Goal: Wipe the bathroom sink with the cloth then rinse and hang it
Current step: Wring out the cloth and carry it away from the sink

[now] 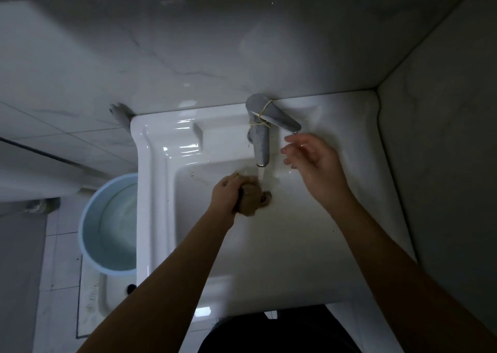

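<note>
- A pale blue bucket point(107, 226) stands on the floor at the left, with water inside.
- White floor tiles point(56, 272) lie around it.
- Just below the bucket sits a white ceramic piece point(105, 301) with a small black knob point(131, 288).
- Grey-veined wall tiles point(188, 43) fill the upper view and meet a side wall point(443, 124) in a corner on the right.
- A small blurred fitting point(119, 112) juts from the wall; its kind is unclear.
- Dark clothing point(269, 331) shows at the bottom edge.

The sink point(150, 191) is finished in glossy white. At its 12 o'clock, the faucet point(261, 143) is coloured dull grey and crossed by a yellowish band point(265, 110). The cloth point(250, 201) is coloured tan-brown. At 9 o'clock, a pale blue bucket point(88, 218) is seen. The wall tiles point(188, 57) are patterned with faint grey veining on white.
</note>
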The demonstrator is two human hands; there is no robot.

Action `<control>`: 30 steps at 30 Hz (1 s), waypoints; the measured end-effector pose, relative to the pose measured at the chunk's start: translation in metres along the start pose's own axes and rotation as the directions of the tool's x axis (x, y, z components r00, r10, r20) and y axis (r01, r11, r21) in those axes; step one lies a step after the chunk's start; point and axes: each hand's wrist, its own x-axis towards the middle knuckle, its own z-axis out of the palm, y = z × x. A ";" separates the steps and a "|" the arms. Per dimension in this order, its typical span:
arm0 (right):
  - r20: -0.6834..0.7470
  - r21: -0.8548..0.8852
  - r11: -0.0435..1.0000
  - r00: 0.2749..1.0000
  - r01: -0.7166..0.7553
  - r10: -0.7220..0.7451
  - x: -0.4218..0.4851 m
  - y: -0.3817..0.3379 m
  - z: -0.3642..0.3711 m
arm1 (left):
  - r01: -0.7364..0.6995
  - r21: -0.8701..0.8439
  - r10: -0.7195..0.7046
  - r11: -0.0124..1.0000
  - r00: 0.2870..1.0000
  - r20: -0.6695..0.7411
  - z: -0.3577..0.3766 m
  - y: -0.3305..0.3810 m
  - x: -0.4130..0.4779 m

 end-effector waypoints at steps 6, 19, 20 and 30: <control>-0.060 0.023 0.995 0.994 -0.094 0.095 0.024 -0.015 0.000 | -0.072 -0.195 0.095 0.978 0.989 0.110 -0.024 -0.008 -0.048; 0.032 0.008 0.969 0.969 -0.247 0.247 0.016 -0.004 -0.013 | -0.307 -0.138 0.313 0.942 0.950 0.024 -0.019 0.015 -0.134; 0.039 0.014 0.961 0.961 -0.276 0.275 0.011 -0.005 -0.014 | -0.302 -0.148 0.310 0.942 0.950 0.035 -0.017 0.016 -0.138; 0.684 0.171 0.495 0.464 -0.852 0.562 -0.077 0.017 0.026 | -0.216 -0.097 0.223 0.972 0.973 0.063 0.009 0.015 -0.158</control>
